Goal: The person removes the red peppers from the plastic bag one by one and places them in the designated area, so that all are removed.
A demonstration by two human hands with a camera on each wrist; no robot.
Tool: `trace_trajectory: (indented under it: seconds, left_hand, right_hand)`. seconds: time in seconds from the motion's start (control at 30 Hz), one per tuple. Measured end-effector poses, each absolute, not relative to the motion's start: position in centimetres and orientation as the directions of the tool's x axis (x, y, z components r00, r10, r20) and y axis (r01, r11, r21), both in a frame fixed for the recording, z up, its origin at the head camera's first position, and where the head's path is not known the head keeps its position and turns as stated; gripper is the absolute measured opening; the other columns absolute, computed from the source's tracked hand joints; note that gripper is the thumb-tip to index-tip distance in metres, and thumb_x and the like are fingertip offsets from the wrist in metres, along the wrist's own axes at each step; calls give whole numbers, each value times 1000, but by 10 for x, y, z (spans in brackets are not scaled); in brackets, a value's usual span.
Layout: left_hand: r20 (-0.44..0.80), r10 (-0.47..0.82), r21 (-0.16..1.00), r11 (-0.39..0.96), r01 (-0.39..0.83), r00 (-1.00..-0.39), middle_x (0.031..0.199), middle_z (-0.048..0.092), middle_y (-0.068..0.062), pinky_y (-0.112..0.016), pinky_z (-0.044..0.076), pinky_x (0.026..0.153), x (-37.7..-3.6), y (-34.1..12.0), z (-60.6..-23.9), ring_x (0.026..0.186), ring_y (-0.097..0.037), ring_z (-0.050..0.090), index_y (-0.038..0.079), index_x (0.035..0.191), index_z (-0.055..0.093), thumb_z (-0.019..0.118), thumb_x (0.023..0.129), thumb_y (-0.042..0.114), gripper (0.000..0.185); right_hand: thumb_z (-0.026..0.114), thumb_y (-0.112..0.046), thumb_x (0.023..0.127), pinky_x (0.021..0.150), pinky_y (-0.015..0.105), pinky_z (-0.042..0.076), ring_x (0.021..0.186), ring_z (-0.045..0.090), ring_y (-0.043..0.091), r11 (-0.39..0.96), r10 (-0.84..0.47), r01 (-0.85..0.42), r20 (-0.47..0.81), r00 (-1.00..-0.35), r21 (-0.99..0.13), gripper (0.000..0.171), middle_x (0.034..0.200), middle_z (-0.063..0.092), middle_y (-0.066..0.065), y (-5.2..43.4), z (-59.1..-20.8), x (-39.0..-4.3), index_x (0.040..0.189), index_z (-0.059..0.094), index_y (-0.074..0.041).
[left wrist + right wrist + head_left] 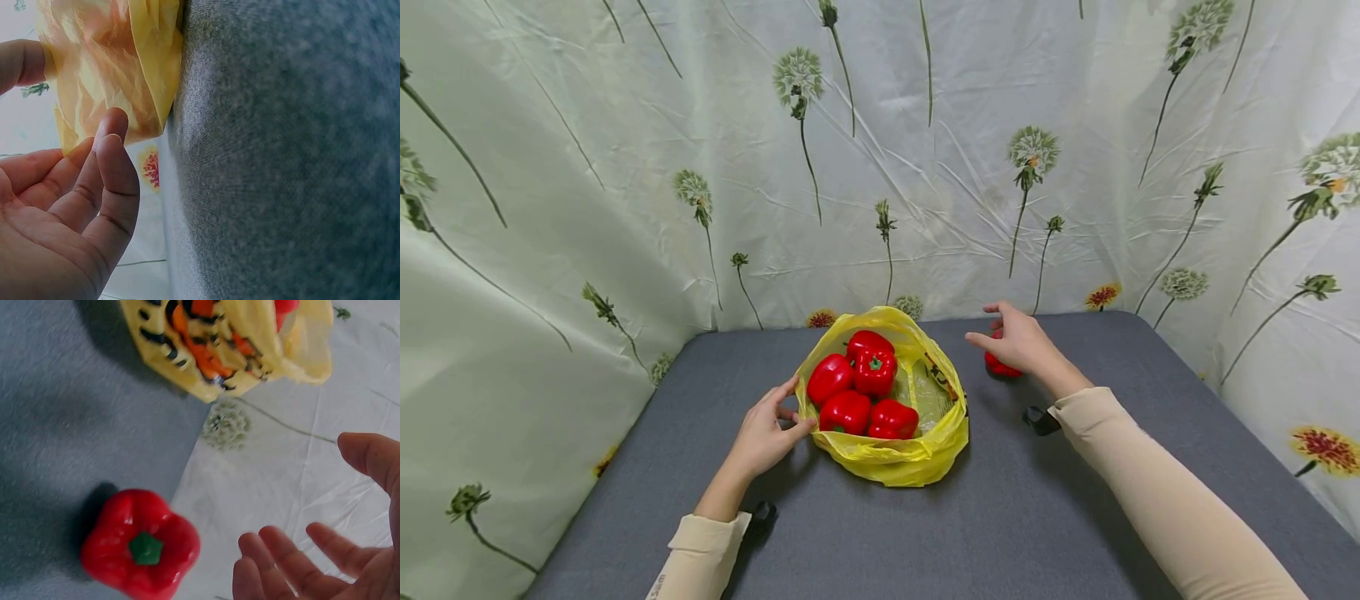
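A yellow plastic bag (917, 454) lies open on the grey table (1000, 517), with several red bell peppers (865, 392) inside. My left hand (767, 433) touches the bag's left rim with relaxed fingers; in the left wrist view the fingers (106, 169) reach the yellow plastic bag (119, 69). One more red bell pepper (1000, 365) sits on the table right of the bag. My right hand (1018, 337) hovers open just over it, fingers spread. In the right wrist view that pepper (140, 544) stands apart from my fingers (294, 562), and the bag (231, 344) shows at the top.
A pale curtain printed with dandelions (880, 150) hangs around the back and sides of the table. Dark wrist straps (1041, 419) show at both sleeves. Grey table surface stretches in front of the bag.
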State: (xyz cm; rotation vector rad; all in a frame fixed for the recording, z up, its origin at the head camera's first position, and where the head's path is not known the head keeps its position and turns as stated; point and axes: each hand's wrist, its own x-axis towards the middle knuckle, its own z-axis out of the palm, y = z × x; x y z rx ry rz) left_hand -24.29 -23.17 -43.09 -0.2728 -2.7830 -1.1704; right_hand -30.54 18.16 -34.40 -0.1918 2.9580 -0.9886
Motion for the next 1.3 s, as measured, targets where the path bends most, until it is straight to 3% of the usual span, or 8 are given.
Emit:
trace_trajectory:
  seconds: [0.43, 0.77, 1.13, 1.3]
  left_hand:
    - [165, 126, 701, 683, 206, -978, 146, 62, -19, -27, 48, 77, -242, -232, -431, 100, -22, 75, 1, 162, 44, 81, 94, 17, 79]
    - [172, 131, 700, 681, 215, -976, 145, 63, -19, -26, 48, 77, -241, -232, -431, 99, -21, 75, 1, 162, 45, 82, 93, 18, 79]
    - [166, 128, 698, 685, 208, -978, 146, 62, -18, -28, 48, 79, -243, -233, -431, 100, -21, 74, 2, 162, 45, 81, 94, 18, 79]
    - [159, 130, 703, 682, 205, -979, 146, 62, -18, -27, 47, 77, -243, -233, -431, 100, -21, 74, 2, 162, 45, 81, 94, 18, 79]
  right_hand:
    - [70, -35, 105, 107, 58, 53, 132, 64, 43, 741, -297, -257, 40, -954, -620, 60, 147, 61, 25, 161, -338, -296, 155, 51, -8]
    - [77, -30, 100, 104, 54, 56, 126, 68, 40, 695, -425, -361, 50, -904, -622, 59, 143, 64, 23, 149, -338, -289, 149, 56, -6]
    - [80, -27, 97, 109, 53, 54, 133, 64, 43, 542, -612, -390, -32, -790, -744, 60, 145, 64, 17, 141, -344, -287, 150, 56, -11]
    - [81, -23, 97, 113, 56, 51, 135, 61, 46, 476, -668, -375, -50, -742, -795, 60, 147, 61, 22, 139, -351, -291, 149, 57, -7]
